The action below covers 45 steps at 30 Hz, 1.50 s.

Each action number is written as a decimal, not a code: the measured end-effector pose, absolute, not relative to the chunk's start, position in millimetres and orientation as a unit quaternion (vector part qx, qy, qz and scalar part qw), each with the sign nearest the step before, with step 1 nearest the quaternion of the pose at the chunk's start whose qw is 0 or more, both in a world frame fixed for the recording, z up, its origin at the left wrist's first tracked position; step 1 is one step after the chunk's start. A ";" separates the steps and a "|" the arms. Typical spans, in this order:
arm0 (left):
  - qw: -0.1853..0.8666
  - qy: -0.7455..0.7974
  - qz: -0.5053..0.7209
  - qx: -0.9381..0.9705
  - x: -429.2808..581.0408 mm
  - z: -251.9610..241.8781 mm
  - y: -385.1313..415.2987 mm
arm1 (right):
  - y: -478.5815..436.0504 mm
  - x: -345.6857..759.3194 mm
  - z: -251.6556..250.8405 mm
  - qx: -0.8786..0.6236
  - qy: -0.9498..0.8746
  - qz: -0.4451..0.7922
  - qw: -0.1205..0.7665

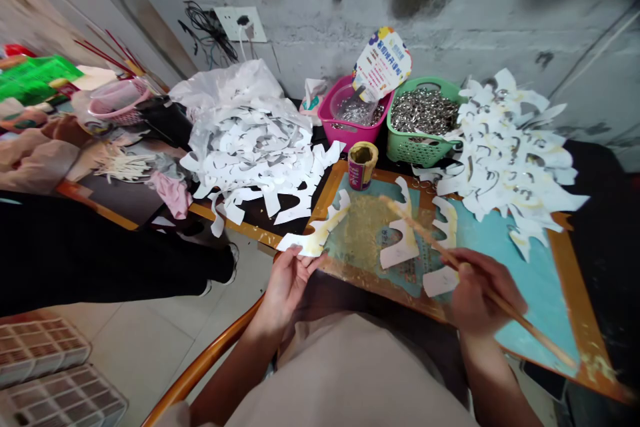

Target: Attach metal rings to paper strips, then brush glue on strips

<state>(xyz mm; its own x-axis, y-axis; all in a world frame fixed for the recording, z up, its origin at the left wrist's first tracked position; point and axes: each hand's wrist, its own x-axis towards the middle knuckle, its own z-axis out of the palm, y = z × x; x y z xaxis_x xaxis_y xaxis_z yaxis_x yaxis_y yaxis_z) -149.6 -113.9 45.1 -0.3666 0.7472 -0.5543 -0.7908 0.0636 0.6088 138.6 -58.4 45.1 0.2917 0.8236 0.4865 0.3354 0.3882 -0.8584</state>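
My left hand [289, 283] grips the near end of a white paper cutout [313, 240] with a scalloped edge, smeared with yellowish paste. It is held at the table's front left edge. My right hand [485, 290] is closed round a long wooden stick [427, 235], whose tip points up and left over the stained middle of the work surface; I cannot tell if it ends in bristles. Under and beside the stick lie a curved white cutout [403, 250] and another cutout [447, 220] with yellow smears. A small paste-crusted tub [362, 165] stands behind them.
A pile of white cutouts [260, 140] lies at the left, with a heap of smeared ones [510, 147] at the right. Pink [350, 130] and green [423, 150] baskets of small metal parts stand near the wall. At far left, a person's dark-trousered leg [115, 253] shows.
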 end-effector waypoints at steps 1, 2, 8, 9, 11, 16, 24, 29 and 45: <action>0.550 0.486 0.679 -0.012 -151.2 41.5 -117.8 | -61.0 135.9 43.9 -0.503 -0.573 0.239 0.602; 0.536 0.510 0.672 -0.002 -152.8 37.8 -121.6 | -63.5 132.7 42.1 -0.490 -0.583 0.274 0.588; 0.489 0.608 0.623 0.050 -159.4 21.3 -140.2 | -68.4 109.8 29.6 -0.436 -0.657 0.378 0.486; 0.488 0.618 0.614 0.056 -159.8 19.7 -142.3 | -67.4 106.5 28.9 -0.427 -0.667 0.385 0.474; 0.483 0.635 0.600 0.057 -160.6 17.1 -146.0 | -65.4 101.7 28.6 -0.408 -0.690 0.390 0.453; 0.492 0.636 0.593 0.036 -164.4 11.6 -151.2 | -65.3 100.0 28.2 -0.402 -0.709 0.344 0.466; 0.548 0.625 0.554 -0.044 -162.4 17.9 -149.3 | -60.7 104.8 30.2 -0.378 -0.715 0.348 0.474; 0.576 0.607 0.539 -0.095 -159.7 26.2 -144.3 | -63.6 110.5 38.5 -0.433 -0.706 0.233 0.510; 0.182 0.716 0.467 0.485 -179.1 39.5 -92.3 | -68.1 98.1 35.5 -0.382 -0.711 0.354 0.473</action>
